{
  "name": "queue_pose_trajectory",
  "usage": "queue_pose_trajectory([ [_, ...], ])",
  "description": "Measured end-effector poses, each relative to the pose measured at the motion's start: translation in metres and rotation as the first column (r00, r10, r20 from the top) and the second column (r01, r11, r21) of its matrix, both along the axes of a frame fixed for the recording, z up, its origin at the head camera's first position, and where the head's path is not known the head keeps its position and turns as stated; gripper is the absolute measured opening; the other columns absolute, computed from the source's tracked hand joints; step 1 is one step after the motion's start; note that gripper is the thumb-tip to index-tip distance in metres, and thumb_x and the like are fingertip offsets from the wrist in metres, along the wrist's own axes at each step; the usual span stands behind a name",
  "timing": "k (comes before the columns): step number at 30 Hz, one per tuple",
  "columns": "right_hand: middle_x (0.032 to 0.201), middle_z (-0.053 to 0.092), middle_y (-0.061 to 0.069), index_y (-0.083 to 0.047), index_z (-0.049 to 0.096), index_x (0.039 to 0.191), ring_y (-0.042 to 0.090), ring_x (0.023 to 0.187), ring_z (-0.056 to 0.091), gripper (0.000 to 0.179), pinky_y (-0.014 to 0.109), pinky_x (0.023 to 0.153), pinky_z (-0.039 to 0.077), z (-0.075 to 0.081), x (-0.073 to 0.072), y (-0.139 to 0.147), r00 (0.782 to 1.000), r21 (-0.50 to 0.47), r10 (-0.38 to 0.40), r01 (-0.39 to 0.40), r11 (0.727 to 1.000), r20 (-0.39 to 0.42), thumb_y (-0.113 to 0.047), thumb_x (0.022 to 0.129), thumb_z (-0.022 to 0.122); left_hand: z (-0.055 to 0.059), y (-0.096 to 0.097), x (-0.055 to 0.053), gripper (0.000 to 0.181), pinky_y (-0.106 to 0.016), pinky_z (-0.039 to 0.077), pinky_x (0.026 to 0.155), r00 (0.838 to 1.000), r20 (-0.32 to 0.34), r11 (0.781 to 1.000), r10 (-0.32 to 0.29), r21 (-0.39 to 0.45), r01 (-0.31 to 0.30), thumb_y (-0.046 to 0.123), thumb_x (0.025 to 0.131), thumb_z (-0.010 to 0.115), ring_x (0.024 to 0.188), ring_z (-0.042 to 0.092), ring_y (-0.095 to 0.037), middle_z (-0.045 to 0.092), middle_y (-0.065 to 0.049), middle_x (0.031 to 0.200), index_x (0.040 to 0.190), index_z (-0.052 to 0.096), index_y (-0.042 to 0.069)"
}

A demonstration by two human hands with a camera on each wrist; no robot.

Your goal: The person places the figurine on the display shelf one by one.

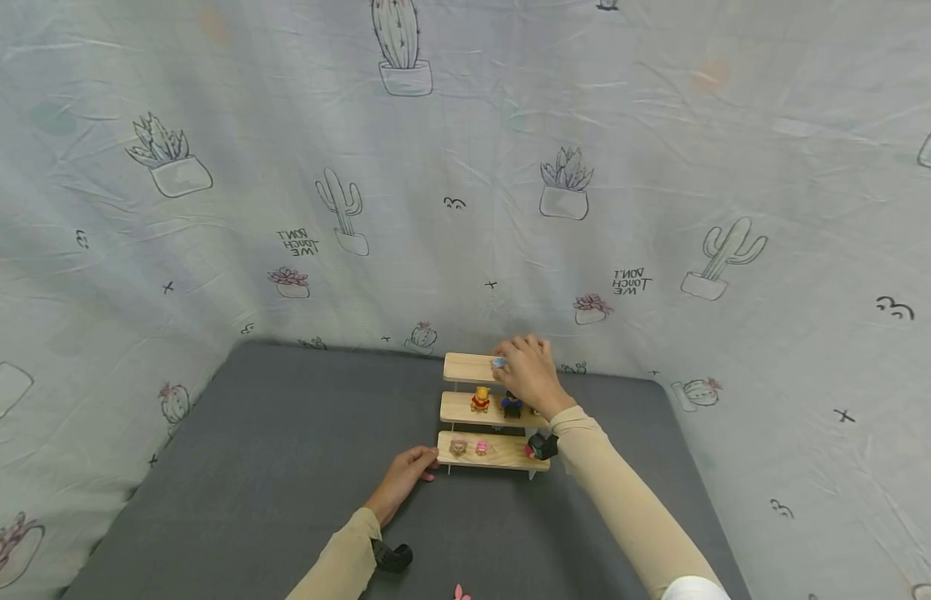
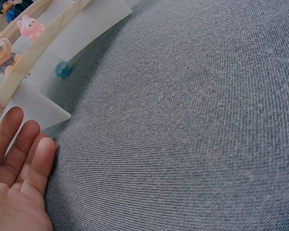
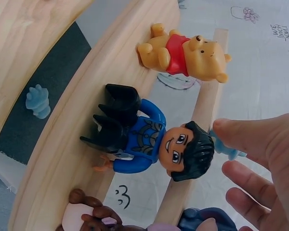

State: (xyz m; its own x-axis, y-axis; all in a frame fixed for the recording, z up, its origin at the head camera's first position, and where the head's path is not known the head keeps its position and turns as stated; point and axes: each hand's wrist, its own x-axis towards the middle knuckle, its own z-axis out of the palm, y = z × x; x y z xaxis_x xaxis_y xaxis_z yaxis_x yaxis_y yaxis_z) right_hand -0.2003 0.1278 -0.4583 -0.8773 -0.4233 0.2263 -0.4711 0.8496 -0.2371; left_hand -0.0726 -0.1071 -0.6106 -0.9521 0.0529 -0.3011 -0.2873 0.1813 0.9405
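Observation:
A three-tier wooden shelf (image 1: 459, 367) stands on white supports. At its top tier, my right hand (image 1: 531, 367) pinches a small light-blue figurine (image 3: 227, 148) between thumb and fingers, partly hidden by a toy's black hair in the right wrist view. On the middle tier sit a Winnie the Pooh figure (image 3: 183, 53) and a black-haired toy figure (image 3: 149, 142) in blue. My left hand (image 1: 405, 477) is at the left end of the bottom tier, its fingers extended, fingertips at the board. A beige figurine (image 2: 2, 54) and a pink one (image 2: 31, 28) sit on that tier.
Dark grey cloth (image 1: 300, 450) covers the table, with a patterned curtain (image 1: 465, 275) behind. A teal ball (image 2: 63, 69) shows beneath the shelf. Another pale-blue figurine (image 3: 37, 101) shows against the dark gap between tiers. Brown (image 3: 89, 211) and dark-blue (image 3: 207, 219) toys are lower in the right wrist view.

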Motion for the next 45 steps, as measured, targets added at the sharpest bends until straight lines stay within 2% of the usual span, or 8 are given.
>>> queue_pose_trajectory([
  [11,0.131,0.06,0.007,-0.018,0.065,0.129,0.03,0.127,0.048,0.036,0.053,0.109,0.031,0.019,0.035,-0.004,1.0,-0.041,-0.008,0.008,0.999,0.003,-0.032,0.096,0.072,-0.003,-0.014,0.009,0.049,-0.03,0.055,0.082,1.0,-0.009,1.0,-0.03,0.0,0.03,0.047,0.101,0.058,0.094,0.063,-0.016,0.066,-0.009,0.108,0.113,0.067,0.0],
  [19,0.13,0.062,0.005,-0.019,0.067,0.125,0.028,0.12,0.05,0.03,0.05,0.101,0.034,0.039,0.065,-0.005,0.998,-0.155,0.023,-0.032,0.987,-0.06,-0.034,0.099,0.067,0.0,-0.017,0.015,0.048,-0.033,0.055,0.082,0.999,-0.02,1.0,-0.027,-0.014,0.027,0.044,0.103,0.057,0.096,0.064,-0.019,0.066,-0.01,0.108,0.113,0.067,-0.001],
  [23,0.126,0.065,0.006,-0.018,0.071,0.121,0.028,0.114,0.052,0.025,0.048,0.093,0.034,0.046,0.082,-0.003,0.997,-0.277,0.052,-0.064,0.959,-0.051,-0.031,0.099,0.068,0.0,-0.016,0.014,0.048,-0.031,0.055,0.081,0.999,-0.018,0.999,-0.032,-0.004,0.032,0.045,0.102,0.058,0.096,0.063,-0.017,0.066,-0.01,0.108,0.113,0.068,-0.001],
  [29,0.126,0.066,0.005,-0.017,0.071,0.12,0.025,0.114,0.053,0.024,0.052,0.096,0.037,0.053,0.112,0.002,0.99,-0.463,0.134,-0.103,0.881,0.033,-0.024,0.097,0.07,-0.003,-0.017,0.012,0.051,-0.03,0.055,0.082,0.999,-0.018,0.999,-0.051,-0.003,0.051,0.048,0.101,0.058,0.094,0.064,-0.015,0.067,-0.011,0.11,0.114,0.068,0.0],
  [32,0.118,0.067,-0.001,-0.02,0.07,0.12,0.017,0.105,0.057,0.022,0.047,0.091,0.047,0.05,0.127,0.005,0.982,-0.52,0.172,-0.105,0.848,0.081,-0.025,0.099,0.068,-0.003,-0.017,0.013,0.051,-0.03,0.056,0.082,0.998,-0.021,0.999,-0.053,-0.008,0.053,0.048,0.101,0.057,0.094,0.064,-0.015,0.067,-0.011,0.111,0.114,0.068,0.0],
  [35,0.11,0.067,-0.007,-0.023,0.07,0.119,0.009,0.098,0.061,0.019,0.04,0.083,0.055,0.041,0.142,0.008,0.969,-0.543,0.215,-0.119,0.831,0.118,-0.026,0.1,0.066,-0.001,-0.015,0.014,0.05,-0.031,0.056,0.083,0.999,-0.022,0.999,-0.048,-0.012,0.048,0.047,0.102,0.057,0.095,0.064,-0.017,0.067,-0.012,0.111,0.114,0.068,0.0],
  [39,0.111,0.069,-0.005,-0.021,0.07,0.118,0.008,0.098,0.063,0.019,0.034,0.084,0.056,0.029,0.155,0.009,0.953,-0.546,0.276,-0.167,0.821,0.124,-0.023,0.099,0.067,0.0,-0.014,0.015,0.049,-0.035,0.057,0.084,0.999,-0.023,0.999,-0.03,-0.012,0.03,0.045,0.102,0.058,0.097,0.065,-0.019,0.067,-0.013,0.111,0.115,0.068,-0.001],
  [45,0.113,0.07,-0.006,-0.024,0.07,0.116,0.005,0.092,0.06,0.017,0.026,0.072,0.052,0.017,0.166,0.009,0.938,-0.543,0.316,-0.193,0.817,0.142,-0.027,0.1,0.066,-0.001,-0.014,0.014,0.051,-0.033,0.057,0.083,0.999,-0.031,0.999,-0.036,-0.028,0.035,0.046,0.103,0.056,0.098,0.064,-0.018,0.067,-0.013,0.111,0.117,0.067,-0.002],
])
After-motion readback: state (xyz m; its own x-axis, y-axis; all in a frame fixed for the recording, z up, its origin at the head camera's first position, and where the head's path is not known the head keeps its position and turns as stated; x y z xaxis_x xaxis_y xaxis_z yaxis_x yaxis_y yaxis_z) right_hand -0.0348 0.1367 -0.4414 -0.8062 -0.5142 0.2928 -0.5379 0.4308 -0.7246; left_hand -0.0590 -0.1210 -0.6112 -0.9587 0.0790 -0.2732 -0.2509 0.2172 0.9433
